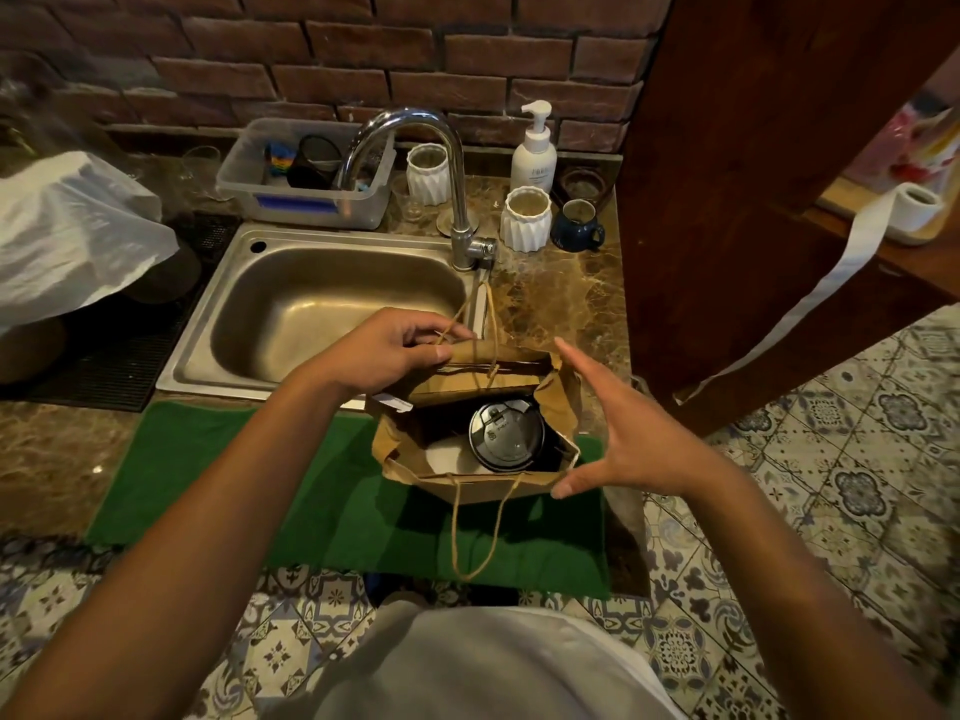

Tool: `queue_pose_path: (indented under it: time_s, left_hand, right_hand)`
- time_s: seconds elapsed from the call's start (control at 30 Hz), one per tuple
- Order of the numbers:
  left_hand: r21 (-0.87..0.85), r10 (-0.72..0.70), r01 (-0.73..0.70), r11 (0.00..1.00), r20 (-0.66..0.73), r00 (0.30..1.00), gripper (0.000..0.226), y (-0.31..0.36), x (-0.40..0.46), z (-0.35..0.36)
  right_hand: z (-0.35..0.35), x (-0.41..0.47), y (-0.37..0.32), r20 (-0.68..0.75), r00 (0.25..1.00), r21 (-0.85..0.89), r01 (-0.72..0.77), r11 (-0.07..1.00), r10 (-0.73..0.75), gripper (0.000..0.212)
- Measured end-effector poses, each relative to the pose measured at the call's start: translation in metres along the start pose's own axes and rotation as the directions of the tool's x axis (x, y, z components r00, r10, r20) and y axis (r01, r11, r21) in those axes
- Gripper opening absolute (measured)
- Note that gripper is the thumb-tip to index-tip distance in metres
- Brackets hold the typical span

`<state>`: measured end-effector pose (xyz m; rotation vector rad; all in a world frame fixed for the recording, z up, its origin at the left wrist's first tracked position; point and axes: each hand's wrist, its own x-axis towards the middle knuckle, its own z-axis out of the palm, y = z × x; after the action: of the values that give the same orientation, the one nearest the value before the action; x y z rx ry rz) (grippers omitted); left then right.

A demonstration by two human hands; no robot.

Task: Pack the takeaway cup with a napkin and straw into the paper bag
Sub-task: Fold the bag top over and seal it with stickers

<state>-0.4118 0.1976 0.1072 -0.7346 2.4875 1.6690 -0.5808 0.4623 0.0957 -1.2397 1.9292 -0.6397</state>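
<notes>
A brown paper bag (467, 488) with twine handles stands open on a green cloth (218, 491) at the counter's front edge. Inside it sits the takeaway cup (506, 433), seen from above by its clear domed lid. A white napkin (449, 457) lies beside the cup on the bag's left side. A white paper-wrapped straw (396, 402) pokes out at the bag's left rim. My left hand (400, 350) pinches the bag's far rim, which is folded over, near the far handle. My right hand (618, 433) is spread open against the bag's right side, thumb at the near corner.
A steel sink (332, 309) with a chrome tap (457, 200) lies just behind the bag. White ribbed cups, a blue mug (576, 228) and a pump bottle (535, 148) stand at the back right. A wooden post (753, 200) rises on the right. A white plastic bag (72, 231) lies left.
</notes>
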Motion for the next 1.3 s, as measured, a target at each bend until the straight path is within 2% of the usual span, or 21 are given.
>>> queue_pose_path:
  time_s: [0.13,0.23,0.33,0.4,0.47,0.6,0.73,0.87,0.93,1.03,1.17,1.23,1.3]
  left_hand:
    - [-0.034,0.001,-0.001,0.999,0.007,1.000,0.030,-0.001,0.000,0.004]
    - [-0.048,0.003,-0.005,0.999,-0.039,0.999,0.028,-0.003,-0.005,0.009]
    - [-0.133,-0.011,-0.003,0.991,-0.107,0.994,0.029,-0.008,-0.017,0.009]
    - [-0.163,-0.006,-0.021,0.986,-0.162,0.987,0.039,-0.014,-0.028,0.009]
    - [-0.168,-0.001,-0.034,0.985,-0.203,0.979,0.061,-0.025,-0.043,0.011]
    - [-0.155,-0.082,0.052,0.987,-0.192,0.978,0.097,-0.050,-0.074,0.024]
    - [-0.063,-0.127,0.116,0.991,-0.214,0.969,0.109,-0.065,-0.079,0.037]
    - [-0.033,-0.133,0.129,0.991,-0.253,0.958,0.119,-0.072,-0.068,0.035]
    - [-0.029,-0.132,0.129,0.991,-0.251,0.959,0.120,-0.073,-0.063,0.035]
    - [-0.005,-0.140,0.144,0.990,-0.270,0.953,0.115,-0.075,-0.056,0.036]
    - [-0.011,-0.102,0.105,0.994,-0.352,0.930,0.073,-0.070,-0.049,0.038]
    - [-0.019,-0.076,0.074,0.997,-0.364,0.928,0.055,-0.070,-0.047,0.038]
    - [-0.028,-0.067,0.060,0.998,-0.368,0.928,0.043,-0.072,-0.044,0.038]
  right_hand:
    - [0.016,0.007,0.001,-0.136,0.990,0.005,-0.022,1.000,0.023,0.138]
    - [0.021,0.010,0.007,-0.225,0.973,0.036,-0.046,0.998,0.053,0.123]
    - [0.022,0.009,0.012,-0.279,0.957,0.094,-0.058,0.994,0.082,0.108]
    - [0.022,0.010,0.015,-0.319,0.944,0.096,-0.059,0.994,0.086,0.097]
    - [0.022,0.011,0.016,-0.346,0.934,0.099,-0.060,0.993,0.091,0.089]
    - [0.022,0.011,0.020,-0.368,0.923,0.143,-0.060,0.988,0.110,0.082]
    - [0.023,0.011,0.020,-0.368,0.920,0.214,-0.058,0.975,0.135,0.081]
    - [0.018,0.012,0.018,-0.555,0.817,0.233,-0.028,0.972,0.157,0.068]
    - [0.013,0.014,0.018,-0.572,0.805,0.209,-0.044,0.977,0.158,0.062]
    - [0.008,0.019,0.018,-0.578,0.798,0.177,-0.084,0.981,0.173,0.056]
    - [0.005,0.018,0.016,-0.572,0.801,0.218,-0.057,0.974,0.175,0.055]
    - [0.002,0.012,0.014,-0.501,0.852,0.230,-0.038,0.972,0.152,0.070]
    - [-0.002,0.006,0.014,-0.330,0.933,0.208,-0.080,0.975,0.147,0.093]
